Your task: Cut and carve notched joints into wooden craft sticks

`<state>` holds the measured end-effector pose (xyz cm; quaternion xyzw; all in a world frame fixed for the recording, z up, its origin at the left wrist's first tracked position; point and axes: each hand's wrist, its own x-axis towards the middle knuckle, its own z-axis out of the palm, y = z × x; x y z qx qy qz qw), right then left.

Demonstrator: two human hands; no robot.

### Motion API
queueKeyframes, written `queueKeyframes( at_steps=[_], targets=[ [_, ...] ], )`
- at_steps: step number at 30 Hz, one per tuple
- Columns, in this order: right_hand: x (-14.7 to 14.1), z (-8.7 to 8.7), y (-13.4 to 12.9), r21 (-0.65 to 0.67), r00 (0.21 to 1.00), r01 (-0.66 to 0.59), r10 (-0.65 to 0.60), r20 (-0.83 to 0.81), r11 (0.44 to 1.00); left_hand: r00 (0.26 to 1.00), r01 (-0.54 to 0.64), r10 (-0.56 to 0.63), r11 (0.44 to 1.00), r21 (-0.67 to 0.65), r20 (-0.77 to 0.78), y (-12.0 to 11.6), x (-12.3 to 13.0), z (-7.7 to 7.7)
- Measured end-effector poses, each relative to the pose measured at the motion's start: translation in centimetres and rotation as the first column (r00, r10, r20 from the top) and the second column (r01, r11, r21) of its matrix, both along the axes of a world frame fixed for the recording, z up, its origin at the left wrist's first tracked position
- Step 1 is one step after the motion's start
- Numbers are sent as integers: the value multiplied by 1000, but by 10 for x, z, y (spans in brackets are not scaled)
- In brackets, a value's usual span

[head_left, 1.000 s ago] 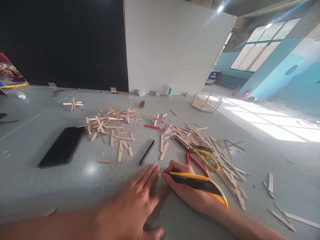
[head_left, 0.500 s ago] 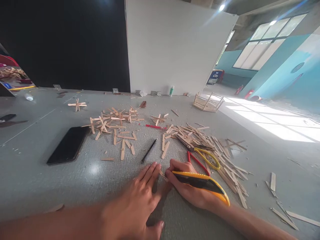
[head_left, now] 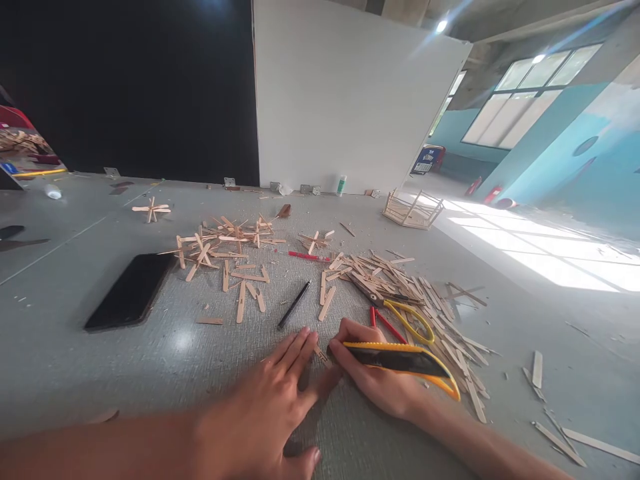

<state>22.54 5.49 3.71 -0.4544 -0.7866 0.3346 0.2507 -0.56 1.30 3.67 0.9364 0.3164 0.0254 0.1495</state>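
My right hand (head_left: 373, 363) is closed around a yellow-and-black utility knife (head_left: 397, 360), gripped like a pen. Its blade is hidden by my fingers. My left hand (head_left: 280, 387) lies with fingers outstretched, pressing a short wooden craft stick (head_left: 321, 354) against the textured tabletop. Small notches show on the visible part of that stick, between my left fingertips and the knife hand. Just beyond my right hand lie pliers (head_left: 405, 320) with one yellow and one red handle. A black pen (head_left: 294, 305) rests ahead of my left fingers.
Loose craft sticks (head_left: 440, 300) are heaped at right, with joined sticks (head_left: 235, 233) farther back. A black phone (head_left: 131, 291) lies at left. A red pen (head_left: 307, 256), a glue stick (head_left: 341, 185) and a stick frame (head_left: 413, 210) stand or lie toward the upright panel (head_left: 350, 93).
The view has shifted slightly, moving the table things a little left in the picture. A bit more of the notched stick shows between my hands; both grips look the same.
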Motion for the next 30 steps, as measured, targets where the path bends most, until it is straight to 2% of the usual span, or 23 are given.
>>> queueKeyframes(
  at_steps=[10,19,24,30],
  targets=[
    [-4,-2,2,-56,999,28,-31,-43,998,1000,0,-1,998,60,12,-3,-3,-7],
    [-8,3,2,-81,999,27,-30,-31,996,1000,-5,5,998,57,-5,-2,0,-8],
    [-11,7,0,-53,999,36,-37,-7,998,1000,-5,6,998,56,-9,-2,-2,-9],
    [-14,8,-2,20,999,24,-25,22,1000,998,13,-20,995,99,64,-1,-5,-10]
  ],
)
